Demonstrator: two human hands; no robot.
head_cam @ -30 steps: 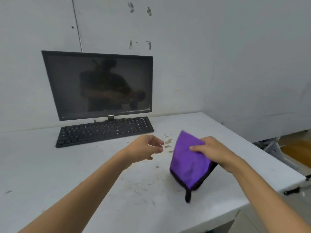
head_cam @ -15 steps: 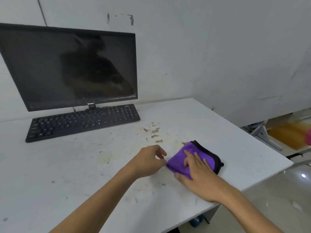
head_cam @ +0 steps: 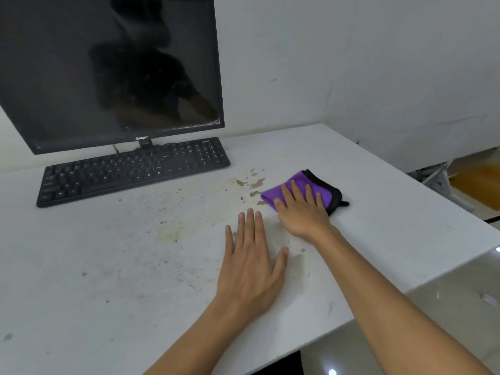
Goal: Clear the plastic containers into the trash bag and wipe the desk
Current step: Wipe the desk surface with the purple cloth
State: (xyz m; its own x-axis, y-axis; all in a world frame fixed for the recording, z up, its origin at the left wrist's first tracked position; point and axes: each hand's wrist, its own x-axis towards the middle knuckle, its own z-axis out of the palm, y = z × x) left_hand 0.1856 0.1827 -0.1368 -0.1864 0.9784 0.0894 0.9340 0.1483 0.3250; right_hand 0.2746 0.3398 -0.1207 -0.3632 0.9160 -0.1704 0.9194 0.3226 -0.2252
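The cloth (head_cam: 299,188) is bright purple on its upper face, with a black edge and black underside showing along its right and far sides. The table (head_cam: 108,266) is pale grey-white — speckled all over with small dark flecks, marked by a faint yellowish patch near its middle and by brown, flaky blotches (head_cam: 251,184) just left of the cloth. The keyboard (head_cam: 132,170) is black with pale lettering on its keys. The monitor (head_cam: 108,71) is black too, its dark screen carrying a dim reflection and small white lettering on the lower bezel. The wall (head_cam: 351,63) behind is off-white — the floor (head_cam: 476,182) at far right shows an orange-brown patch.
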